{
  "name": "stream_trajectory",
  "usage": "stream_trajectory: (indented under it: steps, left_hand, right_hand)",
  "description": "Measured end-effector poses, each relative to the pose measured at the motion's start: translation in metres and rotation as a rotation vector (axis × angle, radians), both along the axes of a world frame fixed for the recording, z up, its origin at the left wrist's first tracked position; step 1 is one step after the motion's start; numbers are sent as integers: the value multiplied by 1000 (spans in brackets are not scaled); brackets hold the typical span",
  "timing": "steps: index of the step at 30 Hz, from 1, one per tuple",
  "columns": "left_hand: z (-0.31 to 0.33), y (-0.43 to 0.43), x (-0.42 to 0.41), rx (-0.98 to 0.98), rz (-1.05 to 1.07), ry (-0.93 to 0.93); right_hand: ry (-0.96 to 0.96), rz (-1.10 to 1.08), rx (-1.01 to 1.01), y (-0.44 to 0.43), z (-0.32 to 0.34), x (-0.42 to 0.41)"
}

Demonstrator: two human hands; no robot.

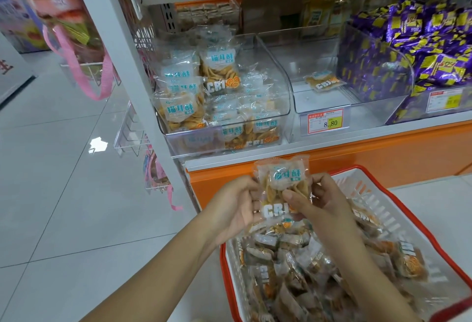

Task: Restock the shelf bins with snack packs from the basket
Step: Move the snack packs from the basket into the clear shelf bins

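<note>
Shelf [357, 140]: far side, spans centre to right.
Basket [378, 201]: near right, red rim, heaped with snack packs [293, 270].
Left bin [283, 107]: on the shelf, nearly full of matching packs.
Middle bin [306, 53]: just right of it, one pack [323, 82] lying flat inside.
Held snack pack [281, 188]: upright, above the basket's far-left corner, below the left bin.
Left hand [237, 206] and right hand [321, 206]: each grip clamped on one side edge of the held snack pack.
</note>
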State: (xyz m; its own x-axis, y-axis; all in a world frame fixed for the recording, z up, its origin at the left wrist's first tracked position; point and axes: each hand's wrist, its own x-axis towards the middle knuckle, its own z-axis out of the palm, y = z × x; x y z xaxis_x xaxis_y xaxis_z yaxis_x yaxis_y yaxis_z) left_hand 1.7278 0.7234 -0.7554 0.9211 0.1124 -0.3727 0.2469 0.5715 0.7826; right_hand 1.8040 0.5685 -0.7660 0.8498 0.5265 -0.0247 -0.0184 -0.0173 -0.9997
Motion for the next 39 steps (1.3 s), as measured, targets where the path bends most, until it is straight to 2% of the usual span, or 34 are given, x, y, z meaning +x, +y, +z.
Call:
stream_trajectory:
  steps: [1, 5, 8, 10, 12, 15, 26, 33, 35, 39]
  left_hand:
    - [2, -1, 0, 22, -14, -11]
    - [2, -6, 10, 379, 27, 55]
    - [11, -8, 17, 575, 37, -9]
    - [22, -6, 19, 668, 37, -100]
    - [32, -2, 22, 755, 10, -160]
    - [42, -1, 22, 756, 5, -207]
    - [48, -5, 25, 686, 124, -97]
    - [66, 1, 23, 855, 218, -140]
    - [71, 15, 21, 1000, 323, -141]
    - [77, 57, 6, 1525, 661, -112]
  right_hand:
    - [-52, 12, -29, -1, 2, 0]
    - [-174, 74, -96, -5, 11, 0]
    - [-270, -2, -212, -10, 16, 7]
    - [-262, -1, -216, -12, 21, 15]
    - [-167, 103, -132, -13, 25, 23]
    - [-133, 235, -98, -16, 28, 26]
    - [-145, 210, -108, -13, 22, 17]
    - [-163, 192, -115, -4, 41, 18]
    - [-162, 181, -102, 8, 56, 26]
    - [-192, 170, -92, 52, 93, 57]
